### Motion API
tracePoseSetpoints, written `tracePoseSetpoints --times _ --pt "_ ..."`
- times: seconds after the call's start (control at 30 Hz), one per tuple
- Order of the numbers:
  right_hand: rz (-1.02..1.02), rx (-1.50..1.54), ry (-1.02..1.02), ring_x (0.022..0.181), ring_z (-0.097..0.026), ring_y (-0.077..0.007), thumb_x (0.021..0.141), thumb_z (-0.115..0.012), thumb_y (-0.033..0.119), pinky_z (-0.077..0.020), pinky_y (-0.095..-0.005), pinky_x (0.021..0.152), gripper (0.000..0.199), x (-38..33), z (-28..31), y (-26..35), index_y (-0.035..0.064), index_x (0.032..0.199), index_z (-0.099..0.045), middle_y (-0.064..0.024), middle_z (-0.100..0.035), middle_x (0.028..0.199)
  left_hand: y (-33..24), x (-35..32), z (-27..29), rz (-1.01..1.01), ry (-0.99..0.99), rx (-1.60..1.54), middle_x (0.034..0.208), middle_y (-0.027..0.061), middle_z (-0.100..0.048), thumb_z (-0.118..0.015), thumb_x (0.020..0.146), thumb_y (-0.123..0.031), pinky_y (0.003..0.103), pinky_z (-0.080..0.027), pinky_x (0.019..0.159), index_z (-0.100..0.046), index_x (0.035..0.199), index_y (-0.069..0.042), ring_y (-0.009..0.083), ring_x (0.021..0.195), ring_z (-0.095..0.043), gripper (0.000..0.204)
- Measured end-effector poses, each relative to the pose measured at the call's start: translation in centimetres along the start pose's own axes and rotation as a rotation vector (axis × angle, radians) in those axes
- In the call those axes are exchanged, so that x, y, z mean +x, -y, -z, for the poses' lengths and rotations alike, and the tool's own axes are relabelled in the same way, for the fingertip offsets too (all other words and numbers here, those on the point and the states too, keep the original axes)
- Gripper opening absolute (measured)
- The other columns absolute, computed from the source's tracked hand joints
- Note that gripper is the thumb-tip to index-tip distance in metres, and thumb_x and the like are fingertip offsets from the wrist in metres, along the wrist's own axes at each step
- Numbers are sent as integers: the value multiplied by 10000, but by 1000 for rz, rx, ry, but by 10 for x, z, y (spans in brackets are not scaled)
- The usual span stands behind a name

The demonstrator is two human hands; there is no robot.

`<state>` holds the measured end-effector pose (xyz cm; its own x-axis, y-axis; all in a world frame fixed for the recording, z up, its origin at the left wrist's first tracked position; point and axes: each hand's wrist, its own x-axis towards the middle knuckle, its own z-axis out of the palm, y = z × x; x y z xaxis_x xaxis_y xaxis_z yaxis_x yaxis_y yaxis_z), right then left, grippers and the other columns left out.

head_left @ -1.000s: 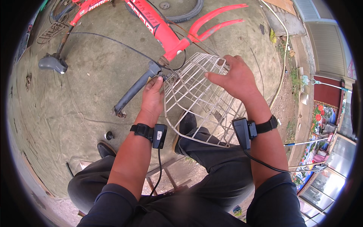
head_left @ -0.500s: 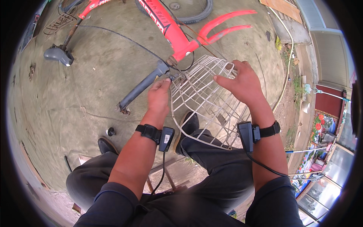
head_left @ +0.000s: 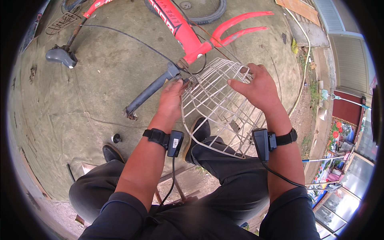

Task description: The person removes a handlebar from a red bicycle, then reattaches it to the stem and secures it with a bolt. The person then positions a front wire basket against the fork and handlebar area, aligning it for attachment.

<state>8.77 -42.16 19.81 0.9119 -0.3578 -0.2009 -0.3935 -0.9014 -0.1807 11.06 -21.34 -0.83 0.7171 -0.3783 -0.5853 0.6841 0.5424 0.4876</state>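
A white wire bicycle basket [head_left: 219, 107] lies tilted over my knee and foot, beside the red bicycle frame [head_left: 188, 38]. My right hand [head_left: 259, 87] grips the basket's far right part, thumb pointing inward and the other fingers curled round the wires. At the basket's left edge, my left hand [head_left: 172, 96] is closed at a small dark fitting [head_left: 185, 81]. What exactly its fingers pinch is partly hidden. Just left of that hand, a grey stem tube [head_left: 150, 95] slants down from the red frame's head. A thin black cable [head_left: 132, 38] runs to the same spot.
The red fork [head_left: 240, 32] points right, with a tyre [head_left: 210, 18] behind. A black saddle [head_left: 62, 57] and a metal pedal-like rack [head_left: 63, 23] lie at the far left. A small round metal part [head_left: 116, 138] sits near my left shoe [head_left: 113, 153]. A pale hose [head_left: 307, 60] runs along the right.
My left hand has shifted slightly and turned at the fitting, with its fingers now covering more of it. The right hand and basket have hardly moved.
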Motion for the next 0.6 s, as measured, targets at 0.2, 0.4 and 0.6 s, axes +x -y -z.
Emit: tracePoseSetpoints --times 0.2,0.4,0.6 --pt "9 13 -10 947 -653 -369 730 -842 506 -524 -439 834 603 0 0 0 30 1068 -691 -212 -623 1025 13 6 22 30 13 -96 1340 193 -631 -580 1068 -220 416 -442 1137 -559 1278 38 278 1295 -578 334" --pt "-10 31 -1 971 -670 -386 691 -855 520 -547 -462 830 682 1 0 0 32 1136 -686 -214 -625 1064 15 6 23 79 -265 128 1217 107 -668 -596 1061 -203 384 -480 1041 -582 1184 -35 203 1170 -616 209" --pt "0 15 -8 969 -670 -388 691 -849 529 -549 -462 828 676 2 -2 0 29 1115 -686 -209 -627 1063 10 7 12 63 -167 96 1182 113 -685 -586 1050 -169 386 -482 1034 -579 1208 -18 211 1173 -613 219"
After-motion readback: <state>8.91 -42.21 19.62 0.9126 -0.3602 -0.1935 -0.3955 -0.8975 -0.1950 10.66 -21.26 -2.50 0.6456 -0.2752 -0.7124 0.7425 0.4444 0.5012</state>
